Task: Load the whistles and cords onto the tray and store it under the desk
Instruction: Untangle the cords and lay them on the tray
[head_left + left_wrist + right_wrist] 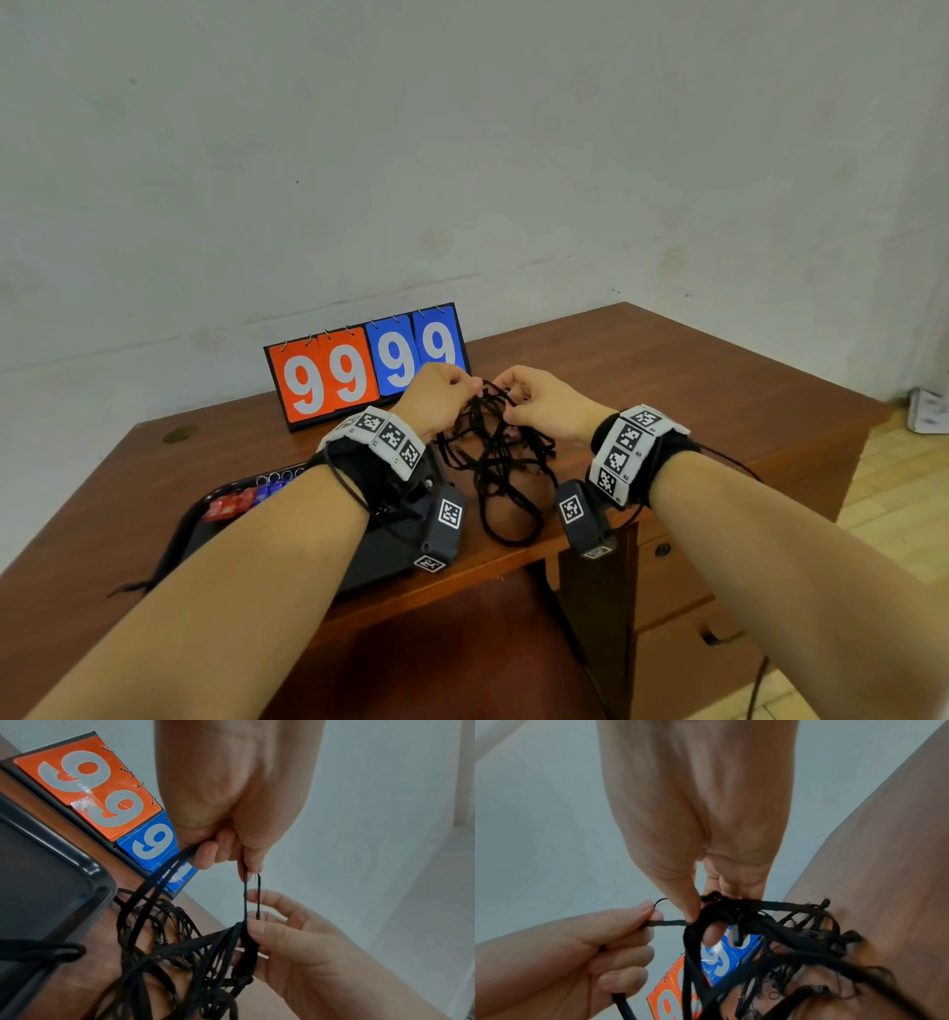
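A tangle of black cords (497, 457) hangs between both hands, and its lower loops trail on the brown desk (693, 390). My left hand (470, 385) pinches one strand at the top. My right hand (508, 394) grips the bunched cords beside it. The left wrist view shows the left hand (228, 858) holding strands pulled up from the bundle (180, 943), while the right hand (267, 935) clasps the bunch. In the right wrist view the right hand (700, 921) has its thumb and fingers in the knot of cords (770, 923). A black tray (197, 506) at the left holds red and blue whistles (241, 501).
A flip scoreboard (364, 365) showing orange and blue 9s stands behind the hands, against the wall. The tray sits under my left forearm near the desk's front edge. Desk drawers (667, 570) are at the right, and a dark red chair seat (452, 658) is below.
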{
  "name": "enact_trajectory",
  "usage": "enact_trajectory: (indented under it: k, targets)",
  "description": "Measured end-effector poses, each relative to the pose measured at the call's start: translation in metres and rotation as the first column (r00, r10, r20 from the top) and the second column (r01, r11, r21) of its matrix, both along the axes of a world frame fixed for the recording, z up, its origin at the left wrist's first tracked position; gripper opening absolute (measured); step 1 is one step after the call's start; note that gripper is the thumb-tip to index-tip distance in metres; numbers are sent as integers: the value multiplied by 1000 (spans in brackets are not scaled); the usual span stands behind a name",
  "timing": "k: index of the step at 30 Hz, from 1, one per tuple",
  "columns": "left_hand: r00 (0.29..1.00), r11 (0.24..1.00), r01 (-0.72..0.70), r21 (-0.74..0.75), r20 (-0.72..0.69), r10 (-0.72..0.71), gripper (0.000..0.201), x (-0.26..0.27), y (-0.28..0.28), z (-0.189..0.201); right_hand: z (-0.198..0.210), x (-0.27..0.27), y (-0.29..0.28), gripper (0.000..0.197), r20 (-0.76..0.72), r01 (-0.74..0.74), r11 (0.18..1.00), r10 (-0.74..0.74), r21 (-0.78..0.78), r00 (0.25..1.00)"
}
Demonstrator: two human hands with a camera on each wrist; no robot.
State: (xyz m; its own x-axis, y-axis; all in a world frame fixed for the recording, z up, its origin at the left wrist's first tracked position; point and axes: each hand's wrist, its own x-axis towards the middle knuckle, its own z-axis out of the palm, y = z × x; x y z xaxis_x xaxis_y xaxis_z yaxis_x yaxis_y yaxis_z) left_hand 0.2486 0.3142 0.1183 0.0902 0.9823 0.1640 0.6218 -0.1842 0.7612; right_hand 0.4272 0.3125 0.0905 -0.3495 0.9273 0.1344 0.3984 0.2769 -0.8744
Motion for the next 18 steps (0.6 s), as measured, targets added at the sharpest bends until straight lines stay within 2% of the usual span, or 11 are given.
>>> enact_trajectory:
  k: [3, 6, 12, 18]
  targets:
    - [999, 997, -43, 69, 28, 41, 34, -4, 2, 1, -5, 5, 1, 21, -64, 8, 1000, -9, -13, 998]
    - [996, 992, -79, 97, 41, 75, 31, -8, 5, -1, -9, 10, 2, 17, -114, 90, 996, -88, 7, 990]
    - [994, 992, -103, 73, 34, 101, 31, -15, 7, -7, -14, 18, 10, 11, -316, 310, 950, -306, -39, 898]
    - [986, 981, -169, 93, 32, 166, 31, -30, 10, -10, -31, 39, 25, 16, -270, 558, 824, -561, -95, 783]
